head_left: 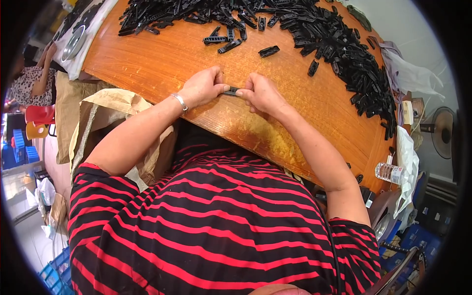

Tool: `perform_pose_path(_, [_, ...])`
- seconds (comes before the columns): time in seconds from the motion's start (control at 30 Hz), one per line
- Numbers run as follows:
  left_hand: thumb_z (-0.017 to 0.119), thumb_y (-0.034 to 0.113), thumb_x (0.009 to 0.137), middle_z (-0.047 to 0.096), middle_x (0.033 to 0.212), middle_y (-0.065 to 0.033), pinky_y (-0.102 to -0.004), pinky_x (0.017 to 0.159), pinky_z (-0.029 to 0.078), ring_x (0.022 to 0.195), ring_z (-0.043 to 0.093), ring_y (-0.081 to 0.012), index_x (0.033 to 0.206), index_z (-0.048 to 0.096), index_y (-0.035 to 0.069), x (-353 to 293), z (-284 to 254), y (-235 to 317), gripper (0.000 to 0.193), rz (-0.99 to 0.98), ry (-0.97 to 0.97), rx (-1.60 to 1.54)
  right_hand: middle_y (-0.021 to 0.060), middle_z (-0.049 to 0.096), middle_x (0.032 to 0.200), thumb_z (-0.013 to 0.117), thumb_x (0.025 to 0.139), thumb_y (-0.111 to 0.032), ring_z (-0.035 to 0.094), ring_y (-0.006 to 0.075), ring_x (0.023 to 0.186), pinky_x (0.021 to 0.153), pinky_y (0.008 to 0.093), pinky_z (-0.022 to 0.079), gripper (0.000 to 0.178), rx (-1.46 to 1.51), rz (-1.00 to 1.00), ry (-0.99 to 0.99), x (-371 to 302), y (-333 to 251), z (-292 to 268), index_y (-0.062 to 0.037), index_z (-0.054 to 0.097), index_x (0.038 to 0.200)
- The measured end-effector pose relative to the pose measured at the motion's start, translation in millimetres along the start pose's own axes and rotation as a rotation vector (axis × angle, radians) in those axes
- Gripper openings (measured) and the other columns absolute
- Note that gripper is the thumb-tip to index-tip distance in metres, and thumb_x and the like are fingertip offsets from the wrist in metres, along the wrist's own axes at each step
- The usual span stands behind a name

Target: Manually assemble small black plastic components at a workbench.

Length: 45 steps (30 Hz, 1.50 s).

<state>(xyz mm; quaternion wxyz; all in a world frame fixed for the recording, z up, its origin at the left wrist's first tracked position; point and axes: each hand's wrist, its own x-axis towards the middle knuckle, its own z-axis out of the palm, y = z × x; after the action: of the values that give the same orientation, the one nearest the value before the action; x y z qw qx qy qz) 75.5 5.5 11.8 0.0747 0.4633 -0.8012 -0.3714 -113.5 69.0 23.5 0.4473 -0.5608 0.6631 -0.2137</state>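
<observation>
Head view: left fingers [221, 89], right fingers [243, 93] pinching opposite ends of black part [232, 91].

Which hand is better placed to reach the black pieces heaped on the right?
Probably the right hand: it lies nearer that heap, while the left hand is farther across. Both hold one black piece.

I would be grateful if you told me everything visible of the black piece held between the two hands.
The black piece is small, narrow and bar-like, apparently plastic, with paler detail too small to make out. It lies roughly crosswise over the wooden table, near the edge closest to the person; whether it touches the tabletop is unclear. The left hand pinches its left end and the right hand its right, so mainly its middle shows.
</observation>
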Motion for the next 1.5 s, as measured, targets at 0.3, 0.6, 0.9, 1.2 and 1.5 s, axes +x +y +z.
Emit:
perform_pose_path(0.3, [0.072,0.030,0.082,0.065,0.080,-0.0122,-0.0343,0.069,0.049,0.075,0.063,-0.0229,0.091,0.058,0.002,1.7,2.1,-3.2,0.032,-0.037,0.028,-0.109,0.0059,0.058,0.062,0.065,0.090,-0.012,0.056,0.0118,0.047,0.042,0.0272,0.044,0.019,0.084,-0.053,-0.018,-3.2,7.2,-0.7,0.0004,0.051,0.087])
perform_pose_path(0.6, [0.063,0.027,0.092,0.059,0.077,-0.0006,-0.0225,0.062,0.046,0.068,0.054,-0.0074,0.093,0.062,0.003,-22.1,-13.1,10.5,0.024,-0.092,-0.263,-0.581,0.0026,0.059,0.064,0.065,0.090,-0.011,0.053,0.0084,0.050,0.046,0.0236,0.043,0.014,-0.098,-0.551,0.243,-37.4,7.7,-10.5,-0.0017,0.055,0.091])
perform_pose_path(0.9, [0.058,0.008,0.084,0.057,0.079,0.0005,-0.0217,0.064,0.042,0.071,0.052,-0.0073,0.093,0.061,-0.002,-162.1,-138.6,48.4,0.014,0.125,0.311,-0.496,0.0038,0.059,0.072,0.065,0.090,-0.015,0.056,0.0066,0.058,0.049,0.0245,0.048,0.019,-0.096,-0.405,0.305,-13.1,10.9,-55.7,0.0016,0.057,0.094])
perform_pose_path(1.2, [0.066,0.006,0.082,0.064,0.086,-0.0047,-0.0236,0.069,0.047,0.075,0.059,-0.0119,0.097,0.063,-0.001,-233.8,-147.3,-31.6,0.016,-0.197,0.673,0.138,0.0118,0.057,0.109,0.068,0.083,-0.012,0.063,0.0346,0.090,0.076,0.0430,0.052,0.025,-0.656,-0.376,0.505,58.3,25.6,-67.0,-0.0064,0.061,0.106])
perform_pose_path(1.5, [0.068,0.021,0.081,0.065,0.085,-0.0129,-0.0418,0.073,0.050,0.082,0.064,-0.0309,0.088,0.063,0.006,-18.7,-101.7,32.2,0.017,0.273,0.270,0.359,0.0130,0.059,0.097,0.071,0.080,-0.017,0.063,0.0338,0.085,0.074,0.0412,0.053,0.024,-0.533,-0.263,0.309,48.6,22.9,-36.0,-0.0062,0.060,0.098])
